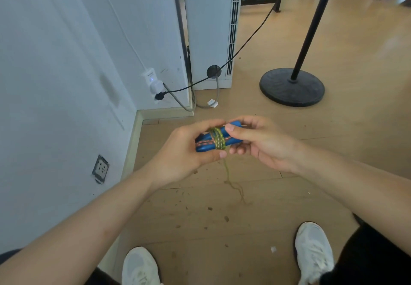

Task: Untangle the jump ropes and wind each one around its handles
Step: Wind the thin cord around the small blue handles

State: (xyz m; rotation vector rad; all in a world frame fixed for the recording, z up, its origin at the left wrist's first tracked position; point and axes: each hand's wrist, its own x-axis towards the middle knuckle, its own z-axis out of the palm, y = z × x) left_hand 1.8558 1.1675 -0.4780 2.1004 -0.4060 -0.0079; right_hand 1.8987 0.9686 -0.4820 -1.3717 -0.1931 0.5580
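Observation:
Two blue jump-rope handles [205, 143] lie side by side, held level in front of me. A green-yellow rope [218, 139] is wound in several turns around their middle, and an orange-patterned strand runs along the handles. My left hand [189, 151] grips the left end of the bundle from below. My right hand [255, 140] holds the right end, thumb on top. A loose rope tail [231, 180] hangs from the bundle toward the floor. No second jump rope is in view.
I am standing on a wooden floor [222, 218] strewn with small debris, white shoes [313, 251] below. A white wall with sockets [101, 169] is on the left, plugs and cables [160, 91] beyond, a white appliance [211, 29], and a black round stand base [291, 86] at right.

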